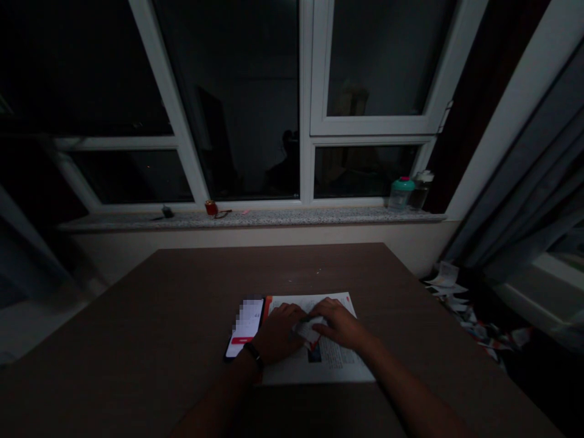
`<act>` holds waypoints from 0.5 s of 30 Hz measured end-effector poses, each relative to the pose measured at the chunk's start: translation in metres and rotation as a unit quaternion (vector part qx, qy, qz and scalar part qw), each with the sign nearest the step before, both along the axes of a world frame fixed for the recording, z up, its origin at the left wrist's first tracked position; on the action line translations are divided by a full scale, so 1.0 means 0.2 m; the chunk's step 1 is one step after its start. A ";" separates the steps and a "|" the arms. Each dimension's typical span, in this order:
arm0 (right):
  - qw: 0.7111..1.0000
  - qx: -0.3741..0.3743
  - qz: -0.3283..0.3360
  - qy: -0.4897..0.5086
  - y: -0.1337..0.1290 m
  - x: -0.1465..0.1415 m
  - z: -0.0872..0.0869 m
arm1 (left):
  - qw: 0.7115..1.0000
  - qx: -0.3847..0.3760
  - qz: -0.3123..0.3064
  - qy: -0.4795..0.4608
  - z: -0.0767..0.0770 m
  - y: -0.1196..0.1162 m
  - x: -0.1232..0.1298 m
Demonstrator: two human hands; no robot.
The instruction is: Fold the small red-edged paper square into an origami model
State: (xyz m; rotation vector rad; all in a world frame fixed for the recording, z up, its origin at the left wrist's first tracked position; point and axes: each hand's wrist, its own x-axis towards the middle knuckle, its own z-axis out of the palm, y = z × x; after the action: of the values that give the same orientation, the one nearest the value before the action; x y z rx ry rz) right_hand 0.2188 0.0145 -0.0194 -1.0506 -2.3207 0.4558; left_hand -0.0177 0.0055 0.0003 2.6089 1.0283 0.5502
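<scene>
A small piece of folded printed paper (311,331) is between my two hands, above an open printed page or magazine (351,371) lying flat on the table. My left hand (281,331), with a dark band on the wrist, has its fingers curled at the paper's left and far edge. On the other side, my right hand (340,322) pinches the paper between thumb and fingers. Both hands rest low over the page and hide part of its print. Just left of them lies a phone (244,328) with a lit screen, beside the page's orange edge.
The brown table (182,304) reaches toward a stone windowsill (274,218). On the sill stand a teal-lidded bottle (401,193), a clear bottle (421,190), a small red jar (211,207) and a dark small object (167,212). Scattered papers (474,322) lie beyond the table's right edge.
</scene>
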 end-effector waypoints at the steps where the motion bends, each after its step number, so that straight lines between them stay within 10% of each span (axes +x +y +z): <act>1: 1.000 -0.001 0.001 0.002 0.00 0.00 0.00 | 1.000 -0.001 -0.002 -0.002 0.00 0.00 0.00; 15: 0.999 -0.022 0.021 0.016 -0.03 0.03 0.04 | 1.000 0.009 -0.003 -0.015 -0.02 0.02 -0.01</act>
State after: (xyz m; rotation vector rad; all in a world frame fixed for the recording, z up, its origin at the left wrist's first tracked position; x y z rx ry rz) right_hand 0.2247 0.0090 -0.0109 -1.0091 -2.3179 0.5378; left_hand -0.0205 0.0101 -0.0045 2.6101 1.0115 0.5993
